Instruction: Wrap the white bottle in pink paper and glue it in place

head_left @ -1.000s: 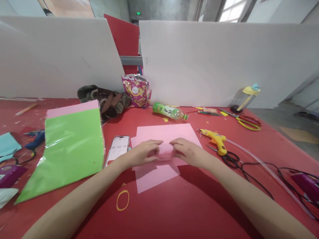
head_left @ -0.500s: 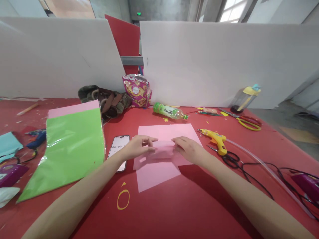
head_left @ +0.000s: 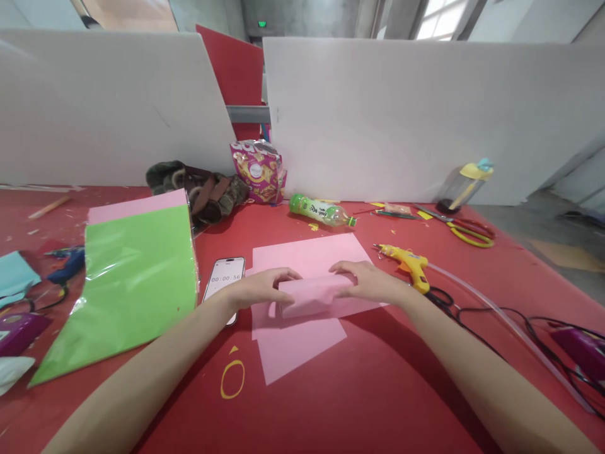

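My 2 hands, left (head_left: 259, 289) and right (head_left: 367, 282), pinch the ends of the pink paper roll (head_left: 309, 295) held between them.

Single view, from the camera worn on my head, facing forward and down across the red counter (head_left: 368, 403). My forearms enter from the near edge. My left hand (head_left: 258, 291) and right hand (head_left: 373, 284), close to the lens, grip a pink paper roll (head_left: 309, 296) just below centre. White partition boards (head_left: 401, 120) close the far side.
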`<state>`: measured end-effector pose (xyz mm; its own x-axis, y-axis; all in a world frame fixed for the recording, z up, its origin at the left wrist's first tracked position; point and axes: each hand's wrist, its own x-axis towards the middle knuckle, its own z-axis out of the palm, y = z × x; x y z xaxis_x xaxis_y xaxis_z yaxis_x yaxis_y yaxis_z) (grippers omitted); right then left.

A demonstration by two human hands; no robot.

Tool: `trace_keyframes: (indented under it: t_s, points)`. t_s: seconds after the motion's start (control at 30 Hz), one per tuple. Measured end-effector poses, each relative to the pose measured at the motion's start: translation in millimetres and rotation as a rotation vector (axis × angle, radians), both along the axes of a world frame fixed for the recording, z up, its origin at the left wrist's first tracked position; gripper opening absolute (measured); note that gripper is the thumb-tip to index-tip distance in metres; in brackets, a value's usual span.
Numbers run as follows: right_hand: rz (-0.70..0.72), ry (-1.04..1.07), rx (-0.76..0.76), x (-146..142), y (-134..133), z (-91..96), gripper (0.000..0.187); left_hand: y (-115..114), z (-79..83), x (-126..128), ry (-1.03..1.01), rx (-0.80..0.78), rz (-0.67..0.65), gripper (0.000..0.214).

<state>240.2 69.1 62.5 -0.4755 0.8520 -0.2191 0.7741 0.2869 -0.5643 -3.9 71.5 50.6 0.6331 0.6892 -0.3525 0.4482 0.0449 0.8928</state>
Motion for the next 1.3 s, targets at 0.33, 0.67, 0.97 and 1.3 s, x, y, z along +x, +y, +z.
trace_keyframes:
  t_s: [0.33,0.67,0.97,1.3]
  points:
    - [0.263,-0.166,0.358,-5,-17,20.1,0.048,-24,14.8,6,0.289,0.445,-0.131,0.066]
    - [0.362,-0.132,0.852,-22,-67,48.7,0.041,-58,-5.1,45,-0.042,0.756,0.085,0.071]
    - [0.012,0.117,0.722,-28,-60,35.4,0.073,-52,-2.7,48,-0.674,-0.062,0.481,0.054]
    - [0.108,0.181,0.256,-36,-57,13.4,0.067,-53,-17.4,58,-0.719,-0.23,0.573,0.042]
